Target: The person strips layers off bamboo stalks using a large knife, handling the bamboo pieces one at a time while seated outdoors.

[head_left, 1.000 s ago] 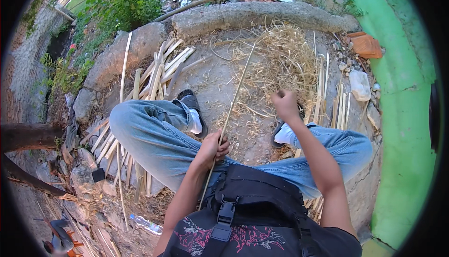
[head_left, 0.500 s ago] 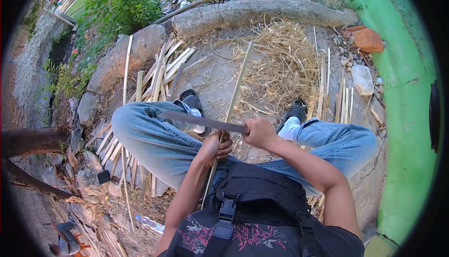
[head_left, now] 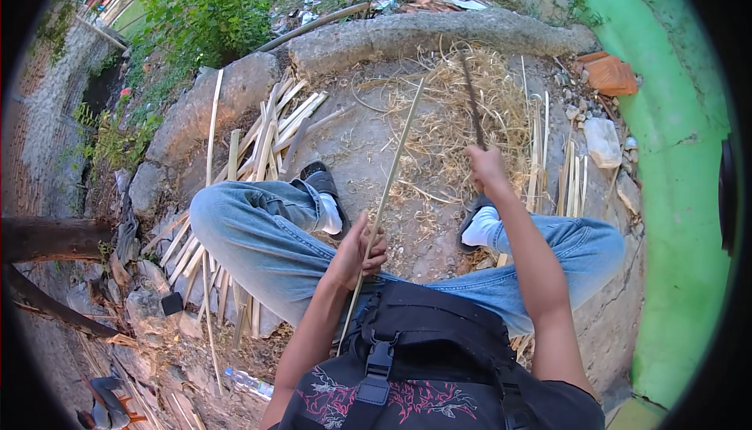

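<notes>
Near centre, left hand (head_left: 358, 255) curled round a long, pale wooden strip (head_left: 396, 154); open room, then right hand (head_left: 487, 168) gripping a dark, slim metal blade (head_left: 473, 102), tip pointing far, edge clear of the strip!

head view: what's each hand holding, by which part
Left hand: long pale strip, below its middle. Right hand: dark blade, by its near end.

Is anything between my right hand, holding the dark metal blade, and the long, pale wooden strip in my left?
Nothing visible stands between your right hand and the long, pale wooden strip: only grey ground and curly tan shavings show below that gap.
</notes>
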A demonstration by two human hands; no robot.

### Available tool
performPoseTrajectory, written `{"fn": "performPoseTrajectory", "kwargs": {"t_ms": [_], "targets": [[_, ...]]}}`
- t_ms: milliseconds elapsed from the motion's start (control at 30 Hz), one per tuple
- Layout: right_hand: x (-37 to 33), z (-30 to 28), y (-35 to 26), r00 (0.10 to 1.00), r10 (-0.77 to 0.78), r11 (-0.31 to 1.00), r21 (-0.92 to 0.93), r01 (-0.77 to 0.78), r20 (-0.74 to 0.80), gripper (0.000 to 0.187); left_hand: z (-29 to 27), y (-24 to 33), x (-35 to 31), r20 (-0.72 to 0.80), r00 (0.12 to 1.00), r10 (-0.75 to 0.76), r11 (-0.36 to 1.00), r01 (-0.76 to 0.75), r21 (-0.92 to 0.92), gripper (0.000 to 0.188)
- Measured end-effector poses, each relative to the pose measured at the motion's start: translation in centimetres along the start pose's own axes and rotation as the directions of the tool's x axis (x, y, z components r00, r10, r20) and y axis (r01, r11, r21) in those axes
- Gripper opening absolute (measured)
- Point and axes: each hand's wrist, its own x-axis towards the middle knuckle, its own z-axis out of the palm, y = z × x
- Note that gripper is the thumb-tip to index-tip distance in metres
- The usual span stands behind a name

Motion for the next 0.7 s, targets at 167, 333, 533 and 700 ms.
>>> {"fn": "performPoseTrajectory", "kwargs": {"t_ms": [167,333,533,700], "targets": [[-7.3,2.5,-2.1,0.880,-0.422,0.827,-0.306,0.472,0.218,0.025,-1.4,-0.9,0.2,0.004,0.950,0.312,0.890,-0.294,0.348,0.024],[-10.3,3.5,-0.8,0.783,-0.517,0.653,-0.431,0.622,0.347,0.022,0.2,-1.4,-0.5,0.045,0.910,0.413,0.747,-0.366,0.554,0.028],[-13.0,4.8,0.9,0.604,-0.581,0.359,-0.494,0.792,0.546,0.023,0.0,-1.1,-0.4,-0.144,0.950,0.279,0.794,-0.143,0.591,0.040],[-12.3,5.5,2.4,0.586,-0.579,0.362,-0.465,0.808,0.567,0.023,-0.5,-1.6,0.3,-0.211,0.939,0.270,0.846,-0.127,0.518,0.047]]}}
